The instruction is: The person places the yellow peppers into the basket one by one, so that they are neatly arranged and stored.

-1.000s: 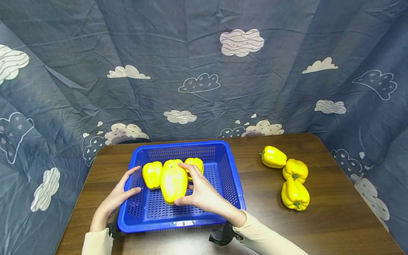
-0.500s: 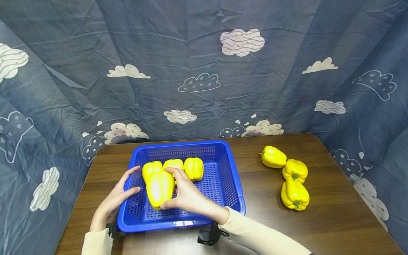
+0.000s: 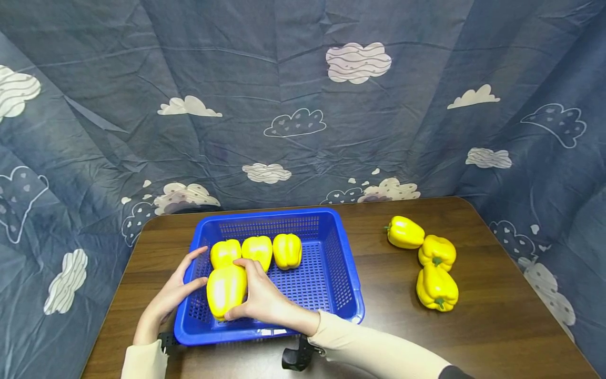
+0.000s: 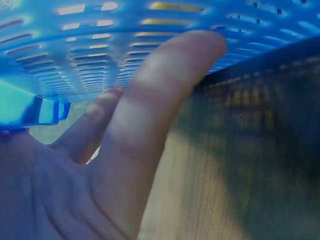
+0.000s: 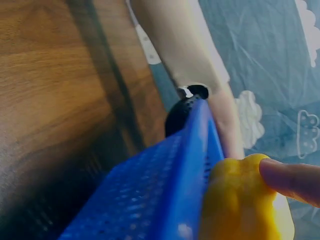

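Note:
My right hand (image 3: 265,300) grips a yellow bell pepper (image 3: 226,291) between thumb and fingers, at the front left inside the blue basket (image 3: 350,273). In the right wrist view, a fingertip presses on this bell pepper (image 5: 245,200) beside the basket's rim (image 5: 192,165). Several more yellow bell peppers stand in a row farther back in the basket: one at left (image 3: 225,253), one in the middle (image 3: 257,250), one at right (image 3: 287,251). My left hand (image 3: 170,295) is at the basket's left side, index finger and thumb spread nearly straight across the rim.
On the brown wooden table (image 3: 379,305) to the right lie three yellow bell peppers: one at the back (image 3: 405,232), one in the middle (image 3: 437,252) and one nearest me (image 3: 437,287). A dark blue cloud-patterned curtain (image 3: 293,152) hangs behind the table.
My right hand has carried its bell pepper left and toward me, uncovering the middle and right bell peppers in the basket's row. The left hand has stayed in place.

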Action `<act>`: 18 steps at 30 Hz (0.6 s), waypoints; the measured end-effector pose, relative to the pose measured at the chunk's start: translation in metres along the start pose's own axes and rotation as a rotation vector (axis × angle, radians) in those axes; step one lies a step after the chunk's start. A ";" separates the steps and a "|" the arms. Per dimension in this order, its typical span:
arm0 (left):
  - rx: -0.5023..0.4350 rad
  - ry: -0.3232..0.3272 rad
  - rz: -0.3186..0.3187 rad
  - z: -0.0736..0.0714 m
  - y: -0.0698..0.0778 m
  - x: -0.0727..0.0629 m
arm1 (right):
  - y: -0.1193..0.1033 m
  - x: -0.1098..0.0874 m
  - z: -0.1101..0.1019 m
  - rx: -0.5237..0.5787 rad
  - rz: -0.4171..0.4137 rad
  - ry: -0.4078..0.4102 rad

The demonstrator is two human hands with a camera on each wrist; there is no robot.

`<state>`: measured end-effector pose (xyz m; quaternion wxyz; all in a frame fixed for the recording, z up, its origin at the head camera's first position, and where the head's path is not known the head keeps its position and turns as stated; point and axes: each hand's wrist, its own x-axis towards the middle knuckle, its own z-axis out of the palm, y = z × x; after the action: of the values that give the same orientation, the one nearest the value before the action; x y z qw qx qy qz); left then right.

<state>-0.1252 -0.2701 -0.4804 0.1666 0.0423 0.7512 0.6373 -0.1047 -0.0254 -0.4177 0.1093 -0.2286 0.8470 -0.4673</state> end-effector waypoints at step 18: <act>0.018 0.013 -0.015 0.002 0.001 0.000 | 0.014 0.005 0.029 -0.024 0.046 -0.030</act>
<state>-0.1245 -0.2685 -0.4793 0.1661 0.0340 0.7584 0.6293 -0.1019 -0.0430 -0.4444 0.1299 -0.2174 0.8558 -0.4510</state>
